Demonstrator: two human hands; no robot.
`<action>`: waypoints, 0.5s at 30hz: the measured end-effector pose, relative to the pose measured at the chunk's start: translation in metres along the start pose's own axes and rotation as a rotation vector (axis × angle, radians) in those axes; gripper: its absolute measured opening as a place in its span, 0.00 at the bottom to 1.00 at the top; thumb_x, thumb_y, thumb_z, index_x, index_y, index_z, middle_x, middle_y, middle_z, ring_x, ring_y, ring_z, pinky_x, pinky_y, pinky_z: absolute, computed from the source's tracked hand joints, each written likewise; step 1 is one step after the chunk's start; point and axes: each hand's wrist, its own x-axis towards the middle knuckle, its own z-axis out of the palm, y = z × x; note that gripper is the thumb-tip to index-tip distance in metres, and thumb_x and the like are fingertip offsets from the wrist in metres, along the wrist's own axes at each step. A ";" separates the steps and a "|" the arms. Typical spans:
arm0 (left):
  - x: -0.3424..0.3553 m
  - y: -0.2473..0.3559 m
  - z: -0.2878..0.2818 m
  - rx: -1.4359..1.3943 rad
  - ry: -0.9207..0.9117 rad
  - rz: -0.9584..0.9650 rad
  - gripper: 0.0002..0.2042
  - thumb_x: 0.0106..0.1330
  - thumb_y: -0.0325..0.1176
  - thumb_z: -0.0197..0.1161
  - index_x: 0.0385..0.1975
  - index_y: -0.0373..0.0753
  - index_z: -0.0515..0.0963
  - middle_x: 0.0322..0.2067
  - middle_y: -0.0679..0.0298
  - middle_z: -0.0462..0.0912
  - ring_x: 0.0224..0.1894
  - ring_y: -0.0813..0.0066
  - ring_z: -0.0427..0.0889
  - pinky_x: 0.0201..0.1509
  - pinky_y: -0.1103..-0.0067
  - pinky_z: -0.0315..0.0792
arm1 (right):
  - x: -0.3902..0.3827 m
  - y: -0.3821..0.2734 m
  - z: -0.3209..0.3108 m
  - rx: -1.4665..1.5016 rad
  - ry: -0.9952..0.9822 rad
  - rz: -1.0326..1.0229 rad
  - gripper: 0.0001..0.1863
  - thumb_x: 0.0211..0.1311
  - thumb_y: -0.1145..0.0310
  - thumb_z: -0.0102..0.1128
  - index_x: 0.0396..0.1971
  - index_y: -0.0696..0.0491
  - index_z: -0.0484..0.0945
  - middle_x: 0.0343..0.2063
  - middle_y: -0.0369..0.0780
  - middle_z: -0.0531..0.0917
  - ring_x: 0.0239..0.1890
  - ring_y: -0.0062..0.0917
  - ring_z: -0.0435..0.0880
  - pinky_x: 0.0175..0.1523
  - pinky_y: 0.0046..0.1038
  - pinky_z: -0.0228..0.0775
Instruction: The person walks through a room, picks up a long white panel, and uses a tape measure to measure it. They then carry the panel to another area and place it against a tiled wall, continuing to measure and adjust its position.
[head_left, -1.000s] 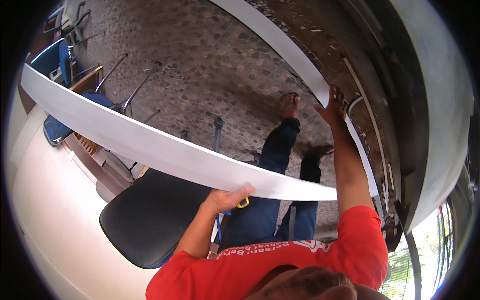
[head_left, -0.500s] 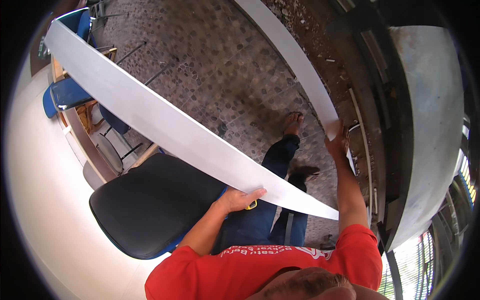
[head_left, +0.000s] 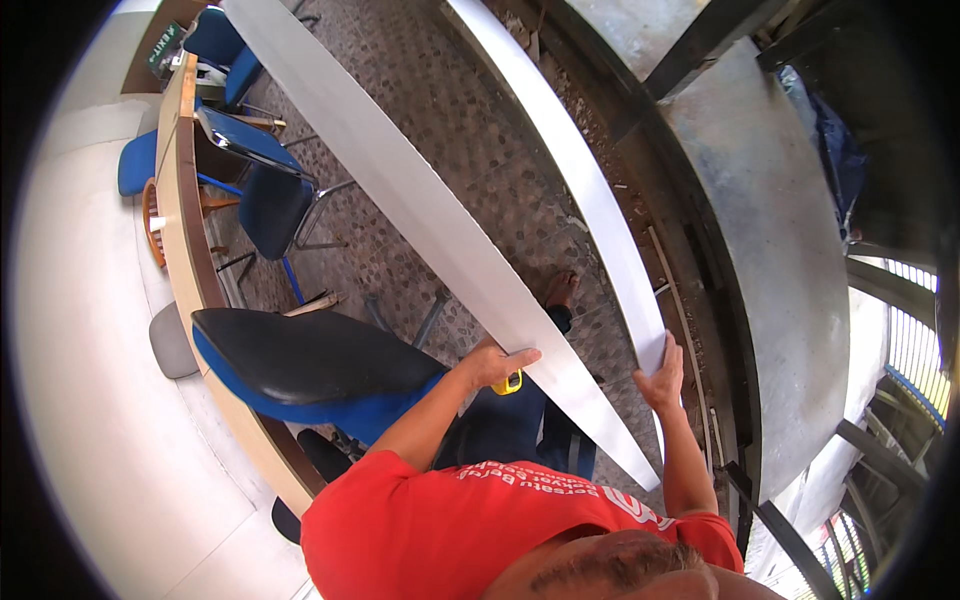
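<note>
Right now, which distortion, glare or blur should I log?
Head view, edges: black rim, fisheye bending likely exaggerating the bow of the white strip at the right hand; head view, far right: slatted opening nearly washed out; head view, centre: left hand fairly sharp.

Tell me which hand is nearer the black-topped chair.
Left. The left hand is just right of the black-topped chair, holding one white strip; the right hand is farther right, at the other white strip.

Black chair [head_left: 315, 358], blue chair [head_left: 272, 208], pebbled floor [head_left: 460, 130]
</note>
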 end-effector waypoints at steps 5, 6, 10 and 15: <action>-0.033 0.012 0.026 0.046 -0.009 0.241 0.18 0.67 0.38 0.72 0.51 0.35 0.83 0.46 0.58 0.88 0.49 0.65 0.85 0.55 0.70 0.78 | -0.111 -0.027 -0.053 0.046 0.069 -0.053 0.52 0.39 0.70 0.72 0.71 0.58 0.62 0.53 0.53 0.75 0.56 0.51 0.77 0.63 0.44 0.72; -0.025 0.023 0.042 0.063 -0.052 0.317 0.17 0.68 0.37 0.72 0.51 0.35 0.83 0.45 0.59 0.88 0.48 0.66 0.85 0.54 0.71 0.78 | -0.136 -0.020 -0.068 0.049 0.118 -0.025 0.53 0.38 0.70 0.73 0.72 0.58 0.61 0.54 0.54 0.75 0.57 0.51 0.77 0.62 0.44 0.72; -0.083 0.054 0.060 0.048 -0.014 0.507 0.13 0.69 0.36 0.71 0.47 0.35 0.83 0.41 0.63 0.87 0.45 0.71 0.84 0.51 0.71 0.78 | -0.216 -0.028 -0.082 0.125 0.193 -0.156 0.54 0.36 0.70 0.76 0.71 0.57 0.62 0.52 0.52 0.76 0.55 0.50 0.78 0.60 0.44 0.74; -0.123 0.067 0.085 0.070 -0.055 0.614 0.14 0.70 0.37 0.71 0.49 0.35 0.81 0.42 0.64 0.86 0.46 0.72 0.81 0.52 0.72 0.76 | -0.293 -0.007 -0.086 0.117 0.372 -0.261 0.53 0.38 0.71 0.75 0.71 0.56 0.62 0.47 0.48 0.75 0.50 0.45 0.78 0.56 0.42 0.73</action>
